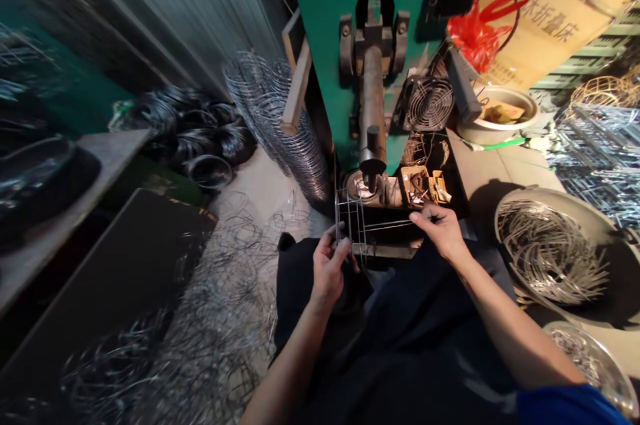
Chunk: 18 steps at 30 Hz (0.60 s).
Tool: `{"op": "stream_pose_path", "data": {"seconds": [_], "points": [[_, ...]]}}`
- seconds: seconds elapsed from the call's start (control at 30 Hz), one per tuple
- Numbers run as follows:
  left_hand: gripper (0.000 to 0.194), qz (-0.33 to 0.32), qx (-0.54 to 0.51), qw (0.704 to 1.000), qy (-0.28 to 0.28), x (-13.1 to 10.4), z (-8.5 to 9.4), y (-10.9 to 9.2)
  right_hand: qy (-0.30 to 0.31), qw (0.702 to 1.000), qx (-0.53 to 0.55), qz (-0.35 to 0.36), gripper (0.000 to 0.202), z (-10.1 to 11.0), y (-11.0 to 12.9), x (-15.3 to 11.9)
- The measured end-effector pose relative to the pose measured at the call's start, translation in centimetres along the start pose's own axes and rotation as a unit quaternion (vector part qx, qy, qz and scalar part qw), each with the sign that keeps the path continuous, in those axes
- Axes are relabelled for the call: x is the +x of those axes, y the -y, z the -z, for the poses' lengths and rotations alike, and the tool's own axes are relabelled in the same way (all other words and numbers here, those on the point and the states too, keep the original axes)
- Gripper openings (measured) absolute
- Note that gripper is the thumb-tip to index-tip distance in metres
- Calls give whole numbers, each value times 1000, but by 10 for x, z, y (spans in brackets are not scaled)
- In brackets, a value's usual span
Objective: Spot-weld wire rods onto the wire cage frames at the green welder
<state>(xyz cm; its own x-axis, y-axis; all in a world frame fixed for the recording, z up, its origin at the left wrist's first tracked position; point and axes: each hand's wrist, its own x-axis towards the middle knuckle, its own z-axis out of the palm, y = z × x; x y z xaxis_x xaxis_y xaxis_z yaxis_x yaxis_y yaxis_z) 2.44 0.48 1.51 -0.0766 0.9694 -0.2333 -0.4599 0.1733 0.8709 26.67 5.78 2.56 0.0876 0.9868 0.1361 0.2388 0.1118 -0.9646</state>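
My left hand (330,270) is closed on a small wire frame (351,217) of thin crossing bars, held upright in front of the machine. A thin bent wire (390,225), looking like two near-parallel strands, is pinched between the thumb and fingers of my right hand (441,230). Its far end reaches the right side of the frame; whether the two touch, I cannot tell. Just above and behind the frame, the machine's round metal arm (374,92) points down with its tip over a lower metal block (387,190).
Right of my legs, a large bowl (515,195) holds bent wires (555,252). Small yellow boxes (415,185) sit by the machine's base. On the left stand stacked wire rings (280,118), with loose wire (230,278) scattered over the floor. A dark board (115,272) leans farther left.
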Motion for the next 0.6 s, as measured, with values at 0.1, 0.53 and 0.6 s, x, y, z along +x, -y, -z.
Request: {"op": "stream_pose_path", "data": {"seconds": [0.1, 0.53, 0.6], "points": [[57, -3, 0, 1000, 2, 7, -5, 3, 13, 1000, -11, 4, 53, -2, -3, 9], [59, -15, -15, 1000, -5, 31, -16, 1, 8, 1000, -13, 3, 54, -3, -24, 35], [56, -25, -16, 1000, 1, 34, -18, 2, 4, 1000, -13, 4, 54, -2, -23, 38]]}}
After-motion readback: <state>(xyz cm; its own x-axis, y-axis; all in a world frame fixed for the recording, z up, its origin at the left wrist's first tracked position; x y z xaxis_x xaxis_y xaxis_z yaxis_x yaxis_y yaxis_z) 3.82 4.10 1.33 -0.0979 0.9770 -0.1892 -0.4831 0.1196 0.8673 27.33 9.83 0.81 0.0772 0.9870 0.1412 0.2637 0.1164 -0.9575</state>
